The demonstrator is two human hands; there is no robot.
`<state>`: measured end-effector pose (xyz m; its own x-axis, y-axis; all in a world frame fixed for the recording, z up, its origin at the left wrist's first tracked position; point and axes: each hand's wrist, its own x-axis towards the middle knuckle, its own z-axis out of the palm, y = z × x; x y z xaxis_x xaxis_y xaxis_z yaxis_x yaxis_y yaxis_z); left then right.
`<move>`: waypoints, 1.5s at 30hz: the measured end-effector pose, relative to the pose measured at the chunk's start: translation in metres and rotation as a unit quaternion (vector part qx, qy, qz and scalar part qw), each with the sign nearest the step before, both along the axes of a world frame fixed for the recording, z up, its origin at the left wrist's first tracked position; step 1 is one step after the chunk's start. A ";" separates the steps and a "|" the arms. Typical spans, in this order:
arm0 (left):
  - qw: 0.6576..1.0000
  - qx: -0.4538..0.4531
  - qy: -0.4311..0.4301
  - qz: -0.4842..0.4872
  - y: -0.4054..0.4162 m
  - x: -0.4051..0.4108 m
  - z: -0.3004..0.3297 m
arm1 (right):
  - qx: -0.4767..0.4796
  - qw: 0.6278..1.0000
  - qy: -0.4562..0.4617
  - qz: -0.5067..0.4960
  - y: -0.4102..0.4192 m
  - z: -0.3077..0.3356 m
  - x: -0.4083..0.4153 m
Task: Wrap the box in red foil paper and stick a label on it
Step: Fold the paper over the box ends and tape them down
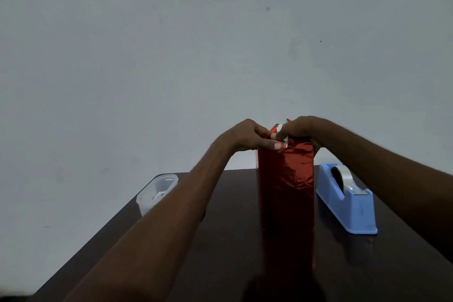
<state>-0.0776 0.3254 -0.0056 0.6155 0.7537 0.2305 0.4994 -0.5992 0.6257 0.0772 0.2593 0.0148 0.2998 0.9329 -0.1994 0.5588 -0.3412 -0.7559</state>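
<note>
A tall box wrapped in red foil paper (285,179) stands upright in the middle of the dark table (232,252). Both hands are on its top end. My left hand (247,136) presses the foil down at the top left, thumb lying along the upper front edge. My right hand (300,129) pinches the loose foil flaps at the top right, where a silver and green patch shows between the fingers. The top face of the box is hidden behind the hands. No label is visible.
A blue tape dispenser (348,201) with a roll of clear tape stands right of the box. A translucent plastic container (157,192) sits at the table's far left corner. A plain grey wall (220,44) rises behind the table.
</note>
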 end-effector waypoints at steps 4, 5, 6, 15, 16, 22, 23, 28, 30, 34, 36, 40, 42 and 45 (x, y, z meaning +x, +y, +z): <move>1.000 0.004 -0.001 0.001 0.002 0.003 0.000 | 0.022 1.000 0.004 -0.013 0.000 0.000 -0.003; 1.000 0.003 0.000 0.000 0.002 0.003 0.000 | 0.038 0.999 -0.002 -0.016 -0.001 -0.001 -0.004; 1.000 0.001 -0.001 0.000 0.003 0.003 0.000 | 0.049 0.999 -0.006 -0.020 0.000 -0.002 -0.005; 1.000 0.014 -0.009 0.019 0.000 0.004 -0.003 | 0.177 0.981 0.042 -0.062 -0.001 -0.006 0.023; 0.999 0.035 -0.009 0.032 0.000 0.006 -0.005 | 0.196 0.977 0.040 -0.067 -0.001 -0.005 0.027; 0.970 0.191 0.026 0.151 -0.014 0.021 -0.015 | 0.374 0.901 -0.182 -0.118 -0.016 -0.001 0.032; 0.969 0.179 0.026 0.167 -0.018 0.023 -0.012 | 0.407 0.882 -0.207 -0.113 -0.020 -0.001 0.030; 0.978 0.064 0.036 0.194 -0.026 0.021 0.018 | 0.445 0.850 -0.281 -0.019 -0.030 -0.016 0.011; 0.982 0.014 0.024 0.188 -0.027 0.019 0.026 | 0.418 0.850 -0.319 0.031 -0.028 -0.030 0.001; 0.980 0.045 0.053 0.185 -0.024 0.008 0.039 | 0.413 0.811 -0.407 0.074 -0.020 -0.062 -0.014; 0.962 0.176 0.084 0.189 -0.014 -0.001 0.044 | 0.422 0.790 -0.443 0.035 -0.016 -0.078 -0.017; 0.958 0.242 0.135 0.078 -0.006 -0.012 0.048 | 0.451 0.778 -0.437 -0.007 -0.006 -0.095 -0.017; 0.959 0.215 0.178 0.044 -0.004 -0.015 0.047 | 0.465 0.784 -0.411 0.012 -0.004 -0.089 -0.009; 0.954 0.191 0.228 0.019 0.001 -0.019 0.041 | 0.461 0.804 -0.368 0.074 -0.006 -0.078 0.013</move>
